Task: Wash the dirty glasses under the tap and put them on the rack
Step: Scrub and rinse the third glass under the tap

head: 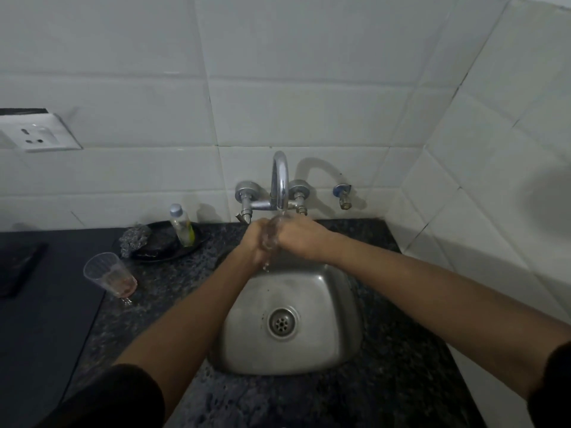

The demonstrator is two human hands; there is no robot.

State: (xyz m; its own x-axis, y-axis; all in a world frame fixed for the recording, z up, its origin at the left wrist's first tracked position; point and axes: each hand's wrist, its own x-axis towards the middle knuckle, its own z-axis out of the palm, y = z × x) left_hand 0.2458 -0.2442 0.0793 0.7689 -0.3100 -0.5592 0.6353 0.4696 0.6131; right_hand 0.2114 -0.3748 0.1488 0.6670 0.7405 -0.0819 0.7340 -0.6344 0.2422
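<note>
Both grips around clear glass (272,234), steel sink (324,350)

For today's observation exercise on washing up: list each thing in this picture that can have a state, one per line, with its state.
Tap: running, water falling on the held glass.
Held glass: under the spout, gripped between both hands.
Left hand: grips the glass.
Right hand: grips the glass.
Second glass: upright on the counter, reddish residue at the bottom, unwashed.
Sink: drain open, no standing water.
Bottle: capped, upright.
</note>
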